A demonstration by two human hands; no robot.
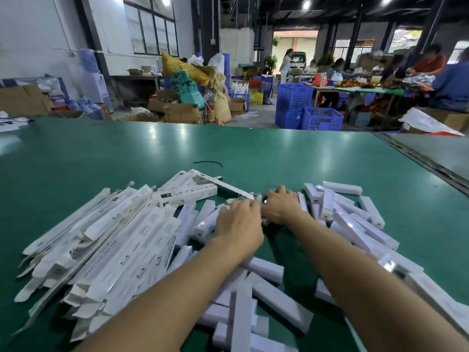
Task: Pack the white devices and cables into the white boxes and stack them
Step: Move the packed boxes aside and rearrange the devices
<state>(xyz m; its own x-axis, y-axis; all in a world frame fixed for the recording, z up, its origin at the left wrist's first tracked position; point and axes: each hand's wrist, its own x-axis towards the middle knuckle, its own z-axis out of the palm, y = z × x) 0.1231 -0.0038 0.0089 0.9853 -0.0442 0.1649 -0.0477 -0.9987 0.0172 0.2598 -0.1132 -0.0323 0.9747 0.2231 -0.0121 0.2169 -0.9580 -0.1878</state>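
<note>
White devices [355, 232]: long bars lying criss-cross in a loose heap on the right of the green table [228, 148], with a second heap nearest the camera between the forearms.

Head view:
- White boxes [121, 240]: flattened and fanned in a pile on the left. One made-up box [189, 191] lies just beyond them with its long flap open.
- Cables [259, 198]: small white tangle at the centre of the table, between the two heaps.
- Left hand [239, 226]: arm stretched forward, palm down, knuckles up, fingers bent over the cable tangle.
- Right hand [279, 205]: just beside the left, palm down, fingers curled onto the same spot.
- The fingertips of both hands are hidden, so I cannot tell whether either one pinches a cable.
- Black tie [208, 163]: lies alone on the table, beyond the hands.
</note>
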